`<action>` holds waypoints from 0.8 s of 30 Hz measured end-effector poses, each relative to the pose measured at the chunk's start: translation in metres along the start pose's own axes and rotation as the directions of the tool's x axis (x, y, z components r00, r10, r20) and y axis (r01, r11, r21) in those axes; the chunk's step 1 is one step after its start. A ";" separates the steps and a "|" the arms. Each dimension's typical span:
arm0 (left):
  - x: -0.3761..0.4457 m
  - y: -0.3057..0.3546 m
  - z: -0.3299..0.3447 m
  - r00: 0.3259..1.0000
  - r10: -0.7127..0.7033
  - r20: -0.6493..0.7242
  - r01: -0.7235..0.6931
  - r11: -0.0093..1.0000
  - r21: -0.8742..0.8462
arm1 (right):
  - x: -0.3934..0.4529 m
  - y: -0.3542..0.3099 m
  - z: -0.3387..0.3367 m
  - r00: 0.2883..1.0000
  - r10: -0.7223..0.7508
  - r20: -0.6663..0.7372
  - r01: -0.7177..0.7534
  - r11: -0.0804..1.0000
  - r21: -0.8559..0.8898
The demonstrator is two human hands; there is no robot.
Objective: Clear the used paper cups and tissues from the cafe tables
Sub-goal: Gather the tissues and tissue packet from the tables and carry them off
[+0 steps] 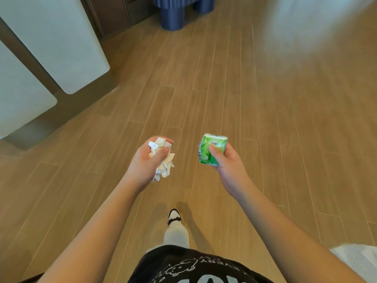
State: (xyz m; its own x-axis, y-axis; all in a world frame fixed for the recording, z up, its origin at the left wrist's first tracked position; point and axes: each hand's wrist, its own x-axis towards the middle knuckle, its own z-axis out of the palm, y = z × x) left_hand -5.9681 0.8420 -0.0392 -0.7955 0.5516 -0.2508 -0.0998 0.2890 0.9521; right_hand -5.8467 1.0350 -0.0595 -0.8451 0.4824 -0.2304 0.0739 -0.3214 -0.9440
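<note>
- Gripping a wad of crumpled white tissues [162, 158], the left hand [146, 162] has its fingers [161, 153] curled round the bundle, with loose ends hanging below the palm.
- The right hand [226, 160] holds a small green tissue pack [212, 150]; the thumb presses on its front face and the other fingers wrap behind it.
- Both hands are held out in front of the body, apart from each other, above a wood-plank floor [265, 119].
- Below, between the forearms, a black shirt with white print [183, 266], a pale trouser leg [176, 235] and a black-and-white shoe [174, 216] show.
- At the left stand two pale rounded panels [61, 41] on a dark base; what they belong to cannot be told.
- At the top, the blue ribbed foot of some furniture [173, 17] rests on the floor.
- A white textured surface [359, 260] sits at the lower right edge.
</note>
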 end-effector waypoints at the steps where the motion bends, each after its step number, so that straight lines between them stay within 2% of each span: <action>1: 0.022 0.004 -0.007 1.000 -0.002 -0.003 0.002 1.000 -0.001 | 0.022 -0.004 0.005 1.000 0.006 -0.002 -0.006 1.000 -0.001; 11: 0.209 0.074 -0.043 0.996 0.051 0.077 -0.054 0.998 0.044 | 0.204 -0.059 0.036 1.000 -0.006 -0.017 0.006 1.000 -0.006; 19: 0.360 0.106 -0.018 0.995 0.017 0.096 -0.028 0.993 0.118 | 0.359 -0.096 -0.008 0.999 -0.014 -0.045 0.015 1.000 0.023; 24: 0.462 0.140 0.008 0.999 0.010 0.035 -0.013 0.995 0.100 | 0.461 -0.135 -0.037 1.000 -0.003 -0.004 0.003 1.000 0.004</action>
State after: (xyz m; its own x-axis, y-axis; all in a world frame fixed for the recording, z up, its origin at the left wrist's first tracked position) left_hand -6.3450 1.1431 -0.0233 -0.7752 0.5812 -0.2474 -0.0291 0.3585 0.9331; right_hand -6.2268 1.3312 -0.0475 -0.8431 0.4868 -0.2284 0.0689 -0.3234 -0.9437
